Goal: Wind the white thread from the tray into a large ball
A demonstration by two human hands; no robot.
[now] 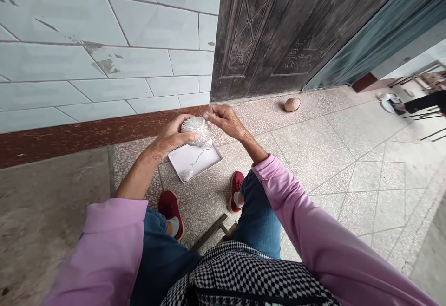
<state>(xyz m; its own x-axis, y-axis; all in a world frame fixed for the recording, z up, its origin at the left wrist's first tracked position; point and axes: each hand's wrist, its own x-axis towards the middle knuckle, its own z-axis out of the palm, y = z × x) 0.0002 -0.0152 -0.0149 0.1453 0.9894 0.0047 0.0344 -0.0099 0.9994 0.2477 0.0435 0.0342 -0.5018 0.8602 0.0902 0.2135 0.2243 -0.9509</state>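
Speckled floor (313, 143) beneath curled hands (170, 137) flanking white bundle (194, 126).

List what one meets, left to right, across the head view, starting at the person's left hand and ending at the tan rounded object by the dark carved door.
Left hand → white bundle of glossy strands → right hand → tan rounded object on the floor.

White string (193, 127) in left grip (170, 136)
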